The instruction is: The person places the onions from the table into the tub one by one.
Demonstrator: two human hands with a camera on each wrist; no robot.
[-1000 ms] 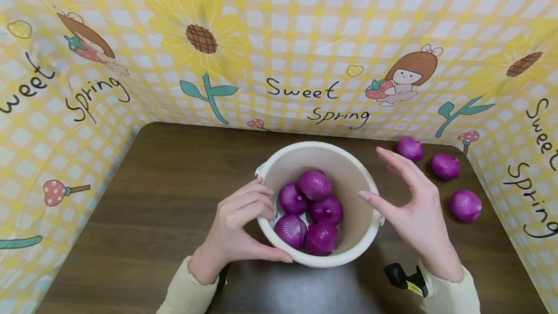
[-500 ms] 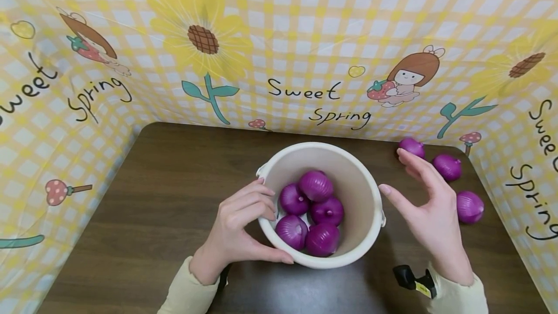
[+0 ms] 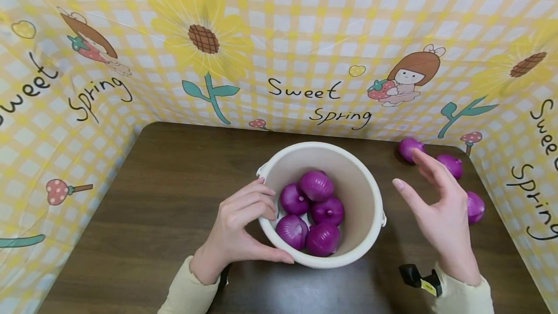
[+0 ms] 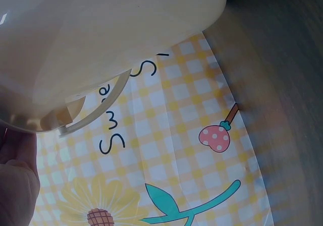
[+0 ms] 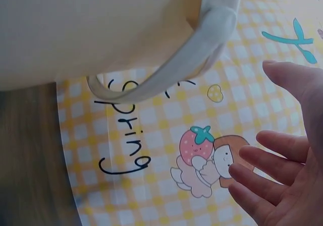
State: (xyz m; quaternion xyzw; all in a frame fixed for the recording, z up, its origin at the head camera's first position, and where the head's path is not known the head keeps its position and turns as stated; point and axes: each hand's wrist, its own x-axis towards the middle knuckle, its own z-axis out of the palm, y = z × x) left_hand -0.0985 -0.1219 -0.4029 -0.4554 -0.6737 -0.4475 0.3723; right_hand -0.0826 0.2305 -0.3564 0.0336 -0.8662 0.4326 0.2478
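Held the right hand (image 3: 442,212) with fingers parted, grasping nothing; gripped the bucket (image 3: 356,193) with the left hand (image 3: 240,222). Had the farthest onion (image 3: 409,150) just past the right fingertips, two onions (image 3: 476,207) to that hand's right, five onions (image 3: 328,211) leftward, bucketed.

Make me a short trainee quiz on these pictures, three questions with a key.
1. How many onions show inside the bucket?
2. True or false: the right hand is gripping the bucket's rim.
3. In the head view, where on the table do the loose onions lie? a) left of the bucket b) right of the bucket c) on both sides of it

Key: 1. Five. 2. False; the left hand holds the rim, and the right holds nothing. 3. b.
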